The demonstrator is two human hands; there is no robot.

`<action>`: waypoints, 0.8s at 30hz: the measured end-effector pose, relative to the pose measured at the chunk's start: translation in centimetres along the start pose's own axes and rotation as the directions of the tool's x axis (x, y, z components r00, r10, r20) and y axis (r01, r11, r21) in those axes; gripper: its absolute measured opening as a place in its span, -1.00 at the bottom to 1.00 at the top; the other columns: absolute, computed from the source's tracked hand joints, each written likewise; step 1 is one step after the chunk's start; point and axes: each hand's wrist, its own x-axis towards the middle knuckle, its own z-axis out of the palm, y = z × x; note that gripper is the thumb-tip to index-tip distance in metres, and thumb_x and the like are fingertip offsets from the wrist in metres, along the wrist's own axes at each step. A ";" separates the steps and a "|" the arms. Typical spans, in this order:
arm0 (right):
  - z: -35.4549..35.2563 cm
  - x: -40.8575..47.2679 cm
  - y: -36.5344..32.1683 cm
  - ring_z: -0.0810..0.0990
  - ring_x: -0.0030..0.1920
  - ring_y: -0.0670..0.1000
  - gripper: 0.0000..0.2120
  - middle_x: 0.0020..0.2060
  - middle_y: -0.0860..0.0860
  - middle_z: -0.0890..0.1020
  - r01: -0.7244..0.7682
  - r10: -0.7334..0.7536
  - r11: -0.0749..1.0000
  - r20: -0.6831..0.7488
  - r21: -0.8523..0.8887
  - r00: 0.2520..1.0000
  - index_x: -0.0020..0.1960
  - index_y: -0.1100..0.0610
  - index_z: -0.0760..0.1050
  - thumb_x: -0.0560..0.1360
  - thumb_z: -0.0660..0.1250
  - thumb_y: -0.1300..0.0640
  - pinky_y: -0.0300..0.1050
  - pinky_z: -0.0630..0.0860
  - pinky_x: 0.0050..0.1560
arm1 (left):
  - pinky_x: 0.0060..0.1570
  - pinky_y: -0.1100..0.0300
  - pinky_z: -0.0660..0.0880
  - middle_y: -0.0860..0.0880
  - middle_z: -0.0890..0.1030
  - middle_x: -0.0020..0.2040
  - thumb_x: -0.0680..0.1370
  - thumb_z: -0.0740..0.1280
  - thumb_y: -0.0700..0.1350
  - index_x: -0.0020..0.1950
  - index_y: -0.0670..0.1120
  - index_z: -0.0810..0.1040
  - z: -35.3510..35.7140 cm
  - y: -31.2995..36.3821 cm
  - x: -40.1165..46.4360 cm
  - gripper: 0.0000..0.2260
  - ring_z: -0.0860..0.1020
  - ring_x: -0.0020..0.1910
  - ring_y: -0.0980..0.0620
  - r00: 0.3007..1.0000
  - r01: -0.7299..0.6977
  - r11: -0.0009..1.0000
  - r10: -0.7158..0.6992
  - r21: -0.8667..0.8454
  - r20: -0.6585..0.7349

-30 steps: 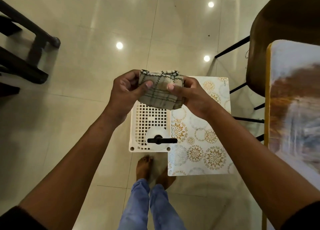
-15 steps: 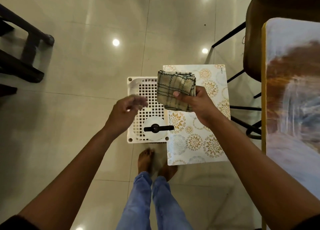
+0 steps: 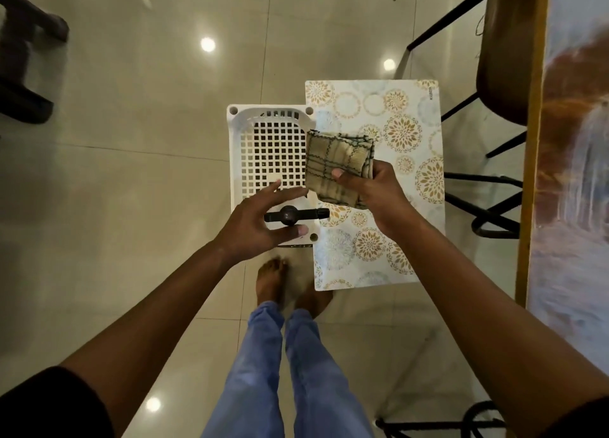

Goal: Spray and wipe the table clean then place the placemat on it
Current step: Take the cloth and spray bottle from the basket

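Seen from above, glossy cream floor tiles (image 3: 131, 174) fill the left of the frame, with dark furniture legs (image 3: 23, 59) in the upper left corner and open floor between them and the centre. At centre, a white plastic basket (image 3: 270, 147) with a square-grid bottom holds a spray bottle (image 3: 291, 215), seen top-down as a black nozzle. The left hand (image 3: 260, 220) hovers over the nozzle, fingers spread and relaxed, gripping nothing. Just right, a folded plaid cloth (image 3: 336, 164), beige with dark lines, is pinched between the thumb and fingers of the right hand (image 3: 372, 190). Beneath it, a rectangular placemat (image 3: 395, 134) with gold and blue floral medallions overlaps the basket's right edge. A wood-edged table (image 3: 573, 174) runs along the right edge.
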 end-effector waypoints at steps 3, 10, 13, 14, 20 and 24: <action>0.0 0.0 0.5 0.74 0.10 0.11 -0.69 0.11 0.14 0.73 -0.010 0.010 1.000 -0.011 -0.006 1.000 0.30 0.27 0.60 0.56 0.42 0.33 0.07 0.69 0.05 | 0.55 -0.14 0.37 0.11 0.64 0.40 0.48 0.55 0.19 0.42 0.00 0.64 0.7 0.0 0.9 -0.44 0.46 0.54 0.06 0.989 -0.142 0.990 0.143 0.023 -0.037; -0.5 0.5 1.2 0.74 0.08 0.06 -0.72 0.07 0.07 0.75 0.000 0.000 1.000 -0.041 -0.022 0.999 0.27 0.23 0.62 0.56 0.43 0.31 -0.03 0.69 0.04 | 0.32 0.13 0.48 0.16 0.72 0.05 0.51 0.55 0.12 0.08 -0.03 0.77 1.6 1.5 2.4 -0.72 0.63 0.15 0.20 0.959 -0.265 0.953 0.277 0.147 -0.064; -0.6 0.4 1.5 0.74 0.09 0.06 -0.73 0.08 0.07 0.75 0.002 -0.003 1.000 -0.048 -0.022 0.999 0.26 0.23 0.63 0.56 0.42 0.32 -0.01 0.68 0.09 | 0.28 0.10 0.52 0.09 0.74 0.04 0.53 0.53 0.09 0.09 -0.07 0.77 1.9 1.7 2.3 -0.74 0.64 0.15 0.13 0.959 -0.273 0.956 0.280 0.110 -0.054; -0.5 0.3 1.6 0.74 0.10 0.06 -0.73 0.08 0.07 0.75 0.003 -0.004 1.000 -0.048 -0.021 0.999 0.26 0.22 0.63 0.56 0.42 0.32 -0.01 0.68 0.10 | 0.28 0.02 0.54 0.05 0.75 0.04 0.54 0.53 0.05 0.10 -0.08 0.77 1.9 1.6 2.3 -0.76 0.67 0.15 0.07 0.960 -0.270 0.959 0.275 0.082 -0.046; -0.2 -0.8 0.6 0.74 0.07 0.03 -0.76 0.03 0.01 0.76 0.003 -0.004 1.000 -0.053 -0.006 0.999 0.21 0.18 0.64 0.56 0.42 0.33 -0.04 0.68 0.08 | 0.67 -0.11 0.14 0.05 0.76 0.22 0.58 0.50 0.00 0.31 -0.05 0.71 1.6 2.3 1.4 -0.68 0.69 0.27 0.09 0.987 -0.161 0.986 0.160 -0.040 -0.013; -0.4 -2.8 -1.6 0.75 0.02 0.01 -0.76 -0.04 -0.05 0.77 0.014 -0.012 1.000 -0.072 0.021 0.997 0.19 0.16 0.65 0.55 0.43 0.34 -0.08 0.68 -0.01 | 0.39 -0.15 0.53 -0.02 0.77 0.15 0.60 0.47 0.05 0.31 0.00 0.72 0.7 4.7 0.1 -0.70 0.72 0.18 -0.05 0.997 -0.066 0.988 0.059 -0.139 -0.057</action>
